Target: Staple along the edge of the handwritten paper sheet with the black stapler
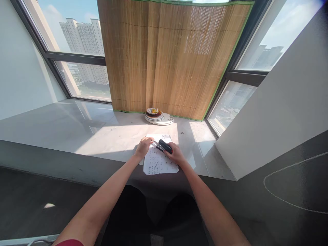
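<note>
A sheet of paper with handwriting (160, 163) lies on the window sill, its near end reaching over the front edge. My right hand (175, 153) is closed around a black stapler-like tool (165, 146) above the paper. A thin metallic part (156, 144) stretches from this tool toward my left hand (145, 146). The fingertips of my left hand are pinched together at its far end, over the paper's left side.
Stacked plates (159, 119) stand on the sill (123, 131) beyond the paper, before a hanging bamboo blind (164, 61). Small bits (181, 133) lie to the right. Windows flank the blind, and a white wall slopes down at right.
</note>
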{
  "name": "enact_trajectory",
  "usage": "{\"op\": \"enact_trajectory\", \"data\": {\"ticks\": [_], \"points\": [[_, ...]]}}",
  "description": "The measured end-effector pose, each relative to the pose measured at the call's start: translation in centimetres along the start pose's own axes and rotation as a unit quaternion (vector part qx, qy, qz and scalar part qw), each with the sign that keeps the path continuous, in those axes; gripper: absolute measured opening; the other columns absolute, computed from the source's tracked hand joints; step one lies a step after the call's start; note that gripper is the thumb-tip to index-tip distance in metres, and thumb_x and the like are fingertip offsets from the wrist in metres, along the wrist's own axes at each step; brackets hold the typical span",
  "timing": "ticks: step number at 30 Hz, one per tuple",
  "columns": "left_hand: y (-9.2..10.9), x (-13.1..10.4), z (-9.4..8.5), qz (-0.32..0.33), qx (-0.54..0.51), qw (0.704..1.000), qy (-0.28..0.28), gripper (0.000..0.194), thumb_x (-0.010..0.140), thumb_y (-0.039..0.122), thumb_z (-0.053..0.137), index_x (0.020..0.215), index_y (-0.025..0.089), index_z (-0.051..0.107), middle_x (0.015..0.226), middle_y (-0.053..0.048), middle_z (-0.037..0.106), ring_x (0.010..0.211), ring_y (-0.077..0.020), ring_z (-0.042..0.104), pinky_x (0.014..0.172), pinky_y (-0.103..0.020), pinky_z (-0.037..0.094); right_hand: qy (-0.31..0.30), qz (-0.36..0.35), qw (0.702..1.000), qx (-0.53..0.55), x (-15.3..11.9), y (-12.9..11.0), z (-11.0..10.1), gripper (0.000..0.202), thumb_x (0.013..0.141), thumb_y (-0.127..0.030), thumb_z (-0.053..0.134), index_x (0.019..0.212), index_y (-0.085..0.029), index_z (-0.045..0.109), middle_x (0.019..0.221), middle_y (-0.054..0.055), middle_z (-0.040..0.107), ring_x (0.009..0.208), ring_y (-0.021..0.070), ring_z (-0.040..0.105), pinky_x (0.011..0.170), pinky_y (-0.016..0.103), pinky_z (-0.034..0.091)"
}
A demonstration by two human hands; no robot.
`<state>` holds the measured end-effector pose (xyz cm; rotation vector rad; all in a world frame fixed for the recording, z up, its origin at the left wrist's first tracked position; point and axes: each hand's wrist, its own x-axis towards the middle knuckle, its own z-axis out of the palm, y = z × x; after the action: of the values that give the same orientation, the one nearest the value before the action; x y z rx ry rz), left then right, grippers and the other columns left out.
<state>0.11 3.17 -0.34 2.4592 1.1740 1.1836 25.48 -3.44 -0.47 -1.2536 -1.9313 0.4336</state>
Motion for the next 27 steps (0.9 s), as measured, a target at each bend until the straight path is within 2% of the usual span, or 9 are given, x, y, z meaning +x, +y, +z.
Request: {"op": "enact_trajectory", "data": {"ticks": [2,5,11,16,20,27], "points": [[-0.1,0.1,0.2,0.027,0.034,0.999,-0.014,0.024,0.099,0.004,0.06,0.107,0.022,0.074,0.111,-0.008,0.079,0.108,-0.0273,0.072,0.095,-0.041,0.055,-0.005,0.0,1.0,-0.015,0.0,0.1,0.1,0.018,0.096,-0.041,0.063,0.097,-0.024,0.056,0.092,0.004,0.06,0.083,0.0222,0.057,0.072,0.034,0.043],[-0.4,0.6,0.3,0.029,0.057,0.997,-0.034,0.028,0.097,0.003,0.063,0.108,0.025,0.078,0.112,-0.006,0.079,0.112,-0.0281,0.07,0.097,-0.042,0.053,-0.01,-0.001,1.0,-0.017,0.0,0.4,0.0,0.018,0.097,-0.041,0.062,0.095,-0.025,0.053,0.091,0.003,0.059,0.081,0.0216,0.055,0.07,0.033,0.042],[-1.1,2.0,0.2,0.051,-0.017,0.993,-0.105,0.019,0.098,0.015,0.07,0.102,0.027,0.084,0.104,-0.004,0.079,0.104,-0.0256,0.068,0.098,-0.039,0.051,-0.011,0.001,1.0,-0.013,0.0,0.3,0.0,0.017,0.096,-0.038,0.061,0.095,-0.025,0.052,0.092,0.003,0.059,0.08,0.0216,0.055,0.07,0.033,0.041],[-1.8,3.0,0.1,0.032,-0.053,0.992,-0.109,0.013,0.098,0.024,0.072,0.101,0.026,0.084,0.102,-0.005,0.078,0.107,-0.0249,0.067,0.098,-0.036,0.054,-0.016,0.01,1.0,-0.006,0.0,-0.2,-0.3,0.016,0.095,-0.036,0.062,0.095,-0.025,0.052,0.093,0.003,0.06,0.083,0.0218,0.057,0.071,0.033,0.041],[-2.8,3.4,0.3,0.031,-0.101,0.985,-0.134,0.013,0.098,0.03,0.072,0.097,0.026,0.084,0.1,-0.005,0.076,0.106,-0.0235,0.067,0.094,-0.034,0.057,-0.011,0.013,1.0,0.002,0.0,-0.4,-0.4,0.016,0.094,-0.036,0.063,0.093,-0.025,0.051,0.092,0.003,0.059,0.083,0.0218,0.057,0.072,0.033,0.041],[-3.8,3.5,0.9,-0.028,-0.167,0.97,-0.173,0.019,0.094,0.028,0.066,0.101,0.03,0.084,0.109,-0.005,0.075,0.113,-0.0236,0.066,0.1,-0.036,0.059,-0.014,0.02,1.0,0.009,0.1,-0.5,-0.5,0.016,0.093,-0.035,0.064,0.092,-0.025,0.051,0.092,0.003,0.06,0.083,0.0222,0.057,0.072,0.033,0.042]]}}
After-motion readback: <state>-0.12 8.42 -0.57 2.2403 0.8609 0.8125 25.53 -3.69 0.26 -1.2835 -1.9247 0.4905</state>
